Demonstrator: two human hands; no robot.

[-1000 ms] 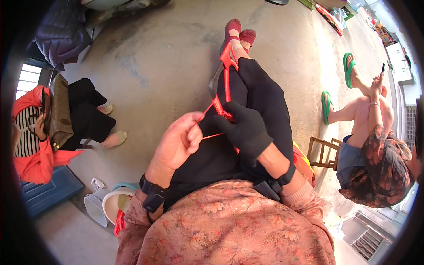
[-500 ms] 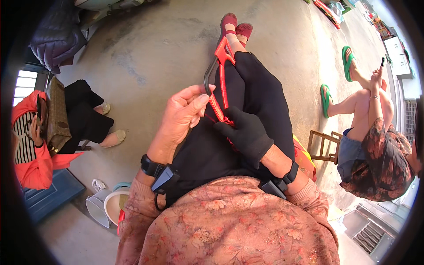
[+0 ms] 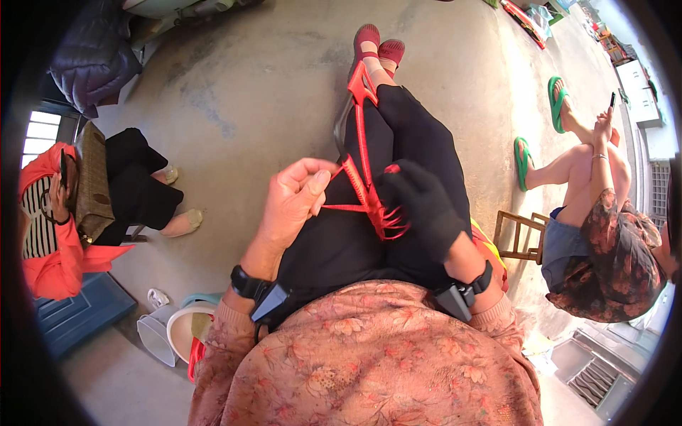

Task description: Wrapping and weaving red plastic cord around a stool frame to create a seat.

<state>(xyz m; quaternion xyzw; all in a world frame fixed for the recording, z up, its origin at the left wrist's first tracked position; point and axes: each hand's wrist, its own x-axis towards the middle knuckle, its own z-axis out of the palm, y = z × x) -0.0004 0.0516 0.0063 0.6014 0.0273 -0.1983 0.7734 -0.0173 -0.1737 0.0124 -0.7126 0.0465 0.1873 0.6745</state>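
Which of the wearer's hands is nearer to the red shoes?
Left, narrowly. The bare left hand pinches a red cord that runs toward the red shoes; the black-gloved right hand sits slightly lower over the thigh, on the cord bundle.

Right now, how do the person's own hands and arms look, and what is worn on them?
The left hand is bare; the right hand wears a black glove. Each wrist carries a black strap with a small dark device. Both arms have pinkish floral sleeves with ribbed cuffs.

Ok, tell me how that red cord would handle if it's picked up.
The red cord is probably floppy: it runs straight only where it is stretched from the feet to the left hand, and loose ends splay beside the gloved right hand. Being thin, it is likely light.
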